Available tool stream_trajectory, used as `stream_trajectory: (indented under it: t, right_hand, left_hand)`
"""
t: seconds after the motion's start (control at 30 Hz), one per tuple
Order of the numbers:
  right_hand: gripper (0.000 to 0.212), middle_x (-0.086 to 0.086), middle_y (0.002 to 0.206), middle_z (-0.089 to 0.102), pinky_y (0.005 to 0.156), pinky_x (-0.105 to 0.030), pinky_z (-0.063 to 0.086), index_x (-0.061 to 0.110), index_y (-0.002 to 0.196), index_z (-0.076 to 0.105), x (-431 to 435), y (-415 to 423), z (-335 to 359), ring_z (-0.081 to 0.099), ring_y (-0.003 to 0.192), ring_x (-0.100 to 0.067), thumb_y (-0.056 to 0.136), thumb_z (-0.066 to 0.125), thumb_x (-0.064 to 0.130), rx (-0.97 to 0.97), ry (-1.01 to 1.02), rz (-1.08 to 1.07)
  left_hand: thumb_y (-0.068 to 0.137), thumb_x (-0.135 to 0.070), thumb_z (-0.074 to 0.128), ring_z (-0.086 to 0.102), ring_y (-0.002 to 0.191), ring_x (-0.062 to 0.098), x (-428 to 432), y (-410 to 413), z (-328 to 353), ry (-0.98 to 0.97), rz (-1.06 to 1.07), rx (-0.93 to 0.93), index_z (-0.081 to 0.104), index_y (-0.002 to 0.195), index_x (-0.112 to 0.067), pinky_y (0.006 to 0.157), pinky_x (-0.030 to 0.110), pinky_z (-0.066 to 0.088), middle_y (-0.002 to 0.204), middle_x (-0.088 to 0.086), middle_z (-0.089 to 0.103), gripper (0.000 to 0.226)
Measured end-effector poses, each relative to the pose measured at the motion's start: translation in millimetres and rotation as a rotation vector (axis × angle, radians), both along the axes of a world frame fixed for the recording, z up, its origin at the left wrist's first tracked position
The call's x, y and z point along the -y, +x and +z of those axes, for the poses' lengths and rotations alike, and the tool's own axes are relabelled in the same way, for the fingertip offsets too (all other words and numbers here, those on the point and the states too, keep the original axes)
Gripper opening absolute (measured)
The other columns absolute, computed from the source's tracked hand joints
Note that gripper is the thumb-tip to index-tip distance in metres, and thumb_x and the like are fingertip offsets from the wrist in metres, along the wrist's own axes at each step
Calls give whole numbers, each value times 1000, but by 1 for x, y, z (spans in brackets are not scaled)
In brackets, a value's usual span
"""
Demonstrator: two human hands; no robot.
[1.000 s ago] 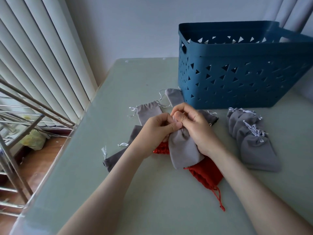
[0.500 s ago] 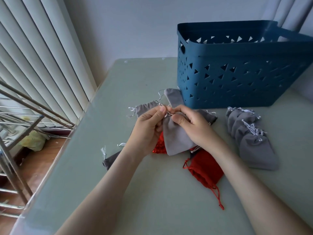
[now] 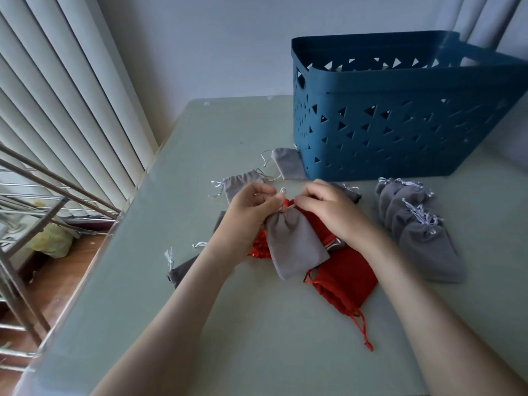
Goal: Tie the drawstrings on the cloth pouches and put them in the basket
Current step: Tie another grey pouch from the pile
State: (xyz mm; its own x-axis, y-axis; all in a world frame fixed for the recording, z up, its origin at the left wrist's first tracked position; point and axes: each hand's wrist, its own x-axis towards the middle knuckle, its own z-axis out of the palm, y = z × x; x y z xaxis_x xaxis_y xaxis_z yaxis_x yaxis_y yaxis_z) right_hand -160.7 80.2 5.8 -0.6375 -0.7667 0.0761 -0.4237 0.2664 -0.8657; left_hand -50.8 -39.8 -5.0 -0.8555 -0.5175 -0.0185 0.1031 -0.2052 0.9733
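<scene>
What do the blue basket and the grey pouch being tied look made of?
Blue basket: moulded plastic by the look, matte, with crisp triangular cut-outs and a rigid rim. Grey pouch: soft fabric, possibly velvet or suede-like, matte and gathered into folds at its neck.

Pale green table [image 3: 205,144] is bordered on the left by vertical blinds [image 3: 57,95]. Metal rack [image 3: 57,177] and yellowish bag [image 3: 53,241] are seen over wooden floor [image 3: 65,281].
</scene>
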Motion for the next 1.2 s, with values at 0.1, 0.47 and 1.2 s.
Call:
stream_trajectory:
  t: [0.1,0.47,1.2]
  right_hand:
    - [29,2,70,44,67,-27,32,7,71,52,1,4,0,43,67,-7,95,54,24,128,-124,-36]
    - [18,4,88,66,86,-28,45,24,97,63,5,11,-6,61,87,-11,92,54,9,-24,-197,123]
    - [14,4,74,69,67,-8,42,10,77,56,10,14,-15,61,70,6,85,66,3,-177,-267,-56]
  left_hand:
    - [85,-19,67,55,59,13,2,-1,-3,-77,-18,30,61,81,-13,63,28,42,67,0,66,9]
    - [89,-8,61,62,63,12,0,-2,-2,-14,100,25,68,82,-10,62,25,48,74,6,68,11]
    - [90,-24,62,49,58,-3,-10,5,4,-638,176,151,67,79,-17,56,9,35,66,-9,62,15]
